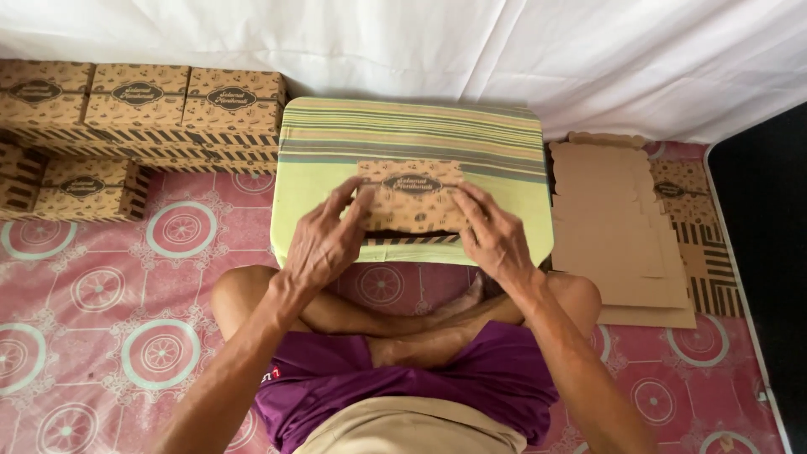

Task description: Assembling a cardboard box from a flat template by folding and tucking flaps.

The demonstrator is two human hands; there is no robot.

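Both hands grasp one small printed cardboard box (411, 195) that sits on a low counter (319, 181) covered in a yellow-green striped cloth, directly in front of the person's crossed legs. The left hand (324, 242) presses against the box's left end, fingers curled over the top edge, and the right hand (494, 238) mirrors it on the right end. The box looks nearly formed: its lid panel with a dark oval label lies on top, but a dark gap shows along the near edge above a striped front flap, so the lid does not seem fully tucked shut. To the person's left, on the pink patterned floor mat (126, 336), stand finished boxes of the same kind (139, 105), lined up in a row with more stacked beside them, which suggests a good share of the work is done. To the right lies a stack of flat, unfolded cardboard blanks (618, 227), so by the look of it many remain to be folded. A white sheet (471, 50) hangs behind everything.
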